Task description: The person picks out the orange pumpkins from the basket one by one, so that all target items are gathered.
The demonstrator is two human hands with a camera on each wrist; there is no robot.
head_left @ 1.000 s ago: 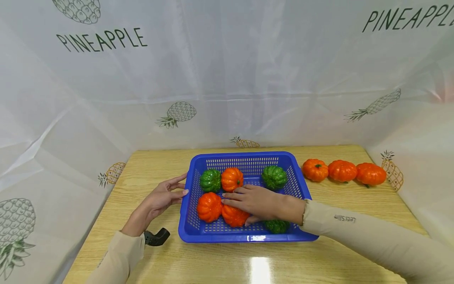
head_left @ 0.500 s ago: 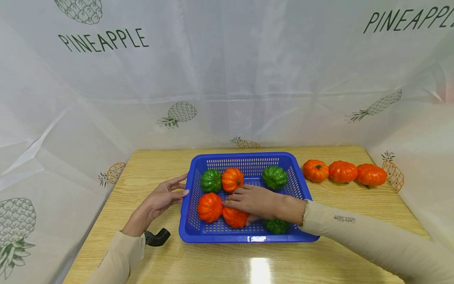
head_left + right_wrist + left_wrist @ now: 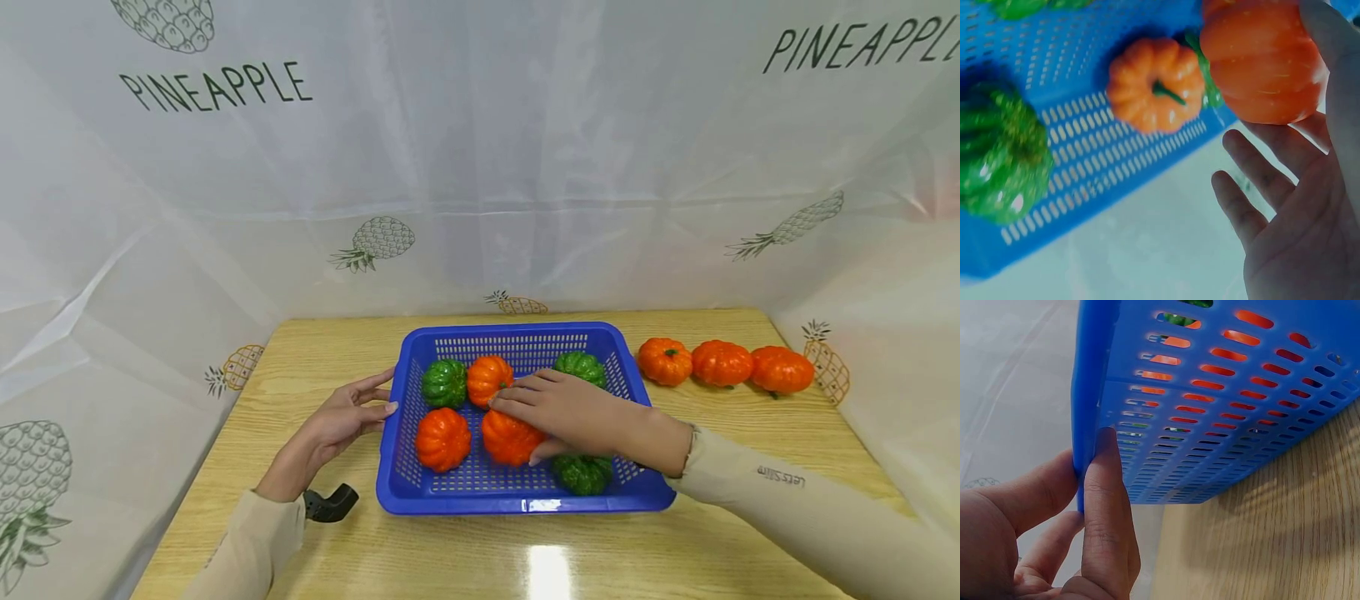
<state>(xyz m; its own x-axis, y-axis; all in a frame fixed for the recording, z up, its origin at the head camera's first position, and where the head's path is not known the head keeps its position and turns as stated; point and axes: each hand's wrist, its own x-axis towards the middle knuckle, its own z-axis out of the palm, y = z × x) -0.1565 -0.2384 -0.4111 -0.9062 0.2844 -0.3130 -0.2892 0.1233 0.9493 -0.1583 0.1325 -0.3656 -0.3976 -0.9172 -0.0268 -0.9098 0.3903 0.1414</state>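
My right hand (image 3: 573, 408) grips an orange pumpkin (image 3: 510, 437) between thumb and fingers, over the blue plastic basket (image 3: 525, 505). In the right wrist view that pumpkin (image 3: 1263, 62) sits between the thumb and fingers, with two fingertips standing free of it. My left hand (image 3: 341, 423) pinches the basket's left rim; the left wrist view shows thumb and fingers on either side of the rim (image 3: 1088, 394). Inside the basket are two more orange pumpkins, one front left (image 3: 443, 439) and one behind (image 3: 490, 381), plus green pumpkins at back left (image 3: 444, 383), back right (image 3: 580, 367) and front right (image 3: 583, 475).
Three orange pumpkins (image 3: 722, 363) stand in a row on the wooden table (image 3: 450, 554), right of the basket. A white pineapple-print sheet (image 3: 480, 167) hangs behind and at the sides. A black curved piece (image 3: 332, 504) shows at the left wrist.
My right hand has moved right and slightly back with the orange pumpkin, away from the front-left one. It now partly covers the back-right green pumpkin. My left hand stays on the rim.
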